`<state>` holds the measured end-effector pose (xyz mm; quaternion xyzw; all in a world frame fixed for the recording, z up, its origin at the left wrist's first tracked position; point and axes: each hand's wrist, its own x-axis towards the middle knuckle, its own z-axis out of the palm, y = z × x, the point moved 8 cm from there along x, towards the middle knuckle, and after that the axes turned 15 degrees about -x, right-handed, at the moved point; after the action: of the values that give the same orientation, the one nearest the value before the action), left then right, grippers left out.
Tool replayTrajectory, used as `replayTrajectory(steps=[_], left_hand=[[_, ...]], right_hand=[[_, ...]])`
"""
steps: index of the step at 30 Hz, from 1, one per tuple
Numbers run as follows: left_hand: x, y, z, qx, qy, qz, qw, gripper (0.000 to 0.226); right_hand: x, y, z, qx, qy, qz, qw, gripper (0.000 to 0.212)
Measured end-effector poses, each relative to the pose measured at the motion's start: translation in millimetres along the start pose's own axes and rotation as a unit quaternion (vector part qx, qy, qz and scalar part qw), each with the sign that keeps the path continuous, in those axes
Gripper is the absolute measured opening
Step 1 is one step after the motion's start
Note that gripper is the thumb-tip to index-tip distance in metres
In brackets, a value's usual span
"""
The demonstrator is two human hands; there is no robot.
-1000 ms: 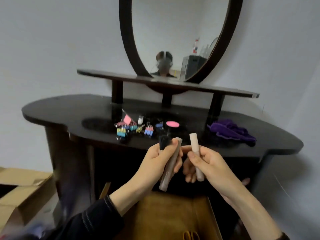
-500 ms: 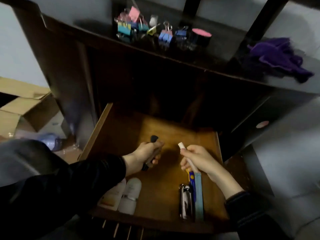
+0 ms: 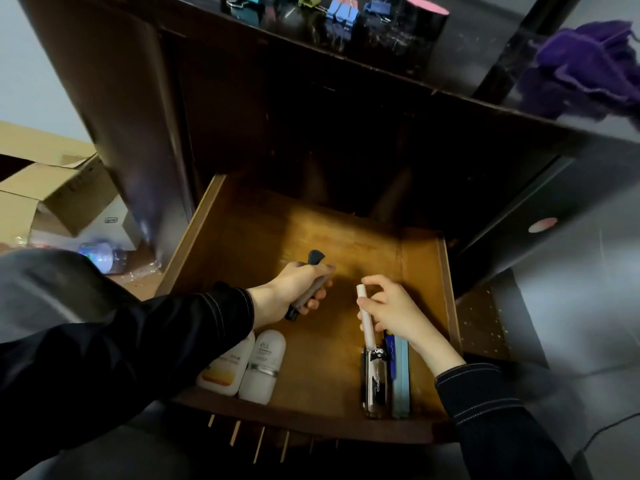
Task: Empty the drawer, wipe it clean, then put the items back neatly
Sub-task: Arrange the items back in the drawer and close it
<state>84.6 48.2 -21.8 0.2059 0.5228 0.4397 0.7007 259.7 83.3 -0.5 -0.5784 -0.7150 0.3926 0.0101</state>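
Observation:
The wooden drawer [image 3: 242,244] is pulled open below the dark dressing table. Inside it, my left hand [image 3: 294,289] grips a brown tube [image 3: 310,295] and a black-tipped brush [image 3: 315,257] above the drawer floor. My right hand [image 3: 391,313] holds a pale pink tube [image 3: 365,323], its lower end near a dark clear-cased item [image 3: 374,379]. Two white bottles [image 3: 256,367] lie at the front left. A blue pen [image 3: 390,355] and a light-blue flat stick [image 3: 401,375] lie along the right wall.
On the tabletop lie coloured binder clips [image 3: 341,10], a black pot with a pink lid [image 3: 424,15] and a purple cloth [image 3: 585,67]. Cardboard boxes [image 3: 52,188] and a plastic bottle [image 3: 100,258] sit on the floor at left.
My view dropped from the mirror and tabletop down to the drawer. Both hands went from in front of the tabletop down into the drawer, still holding the tubes and brush.

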Motion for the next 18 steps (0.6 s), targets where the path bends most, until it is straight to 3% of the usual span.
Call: replayTrajectory(steps=[8,18], left_hand=[[-2.1,0.3,-2.0,0.007,0.011,0.001,1.0,0.034],[-3.8,-0.8,1.3,0.015,0.01,-0.002,1.0,0.033]], right_hand=[[8.5,1.7,7.5,-0.121,0.024,-0.02,0.992,0.029],[12.1,7.7,13.0,-0.183,0.022,-0.022,0.983,0.03]])
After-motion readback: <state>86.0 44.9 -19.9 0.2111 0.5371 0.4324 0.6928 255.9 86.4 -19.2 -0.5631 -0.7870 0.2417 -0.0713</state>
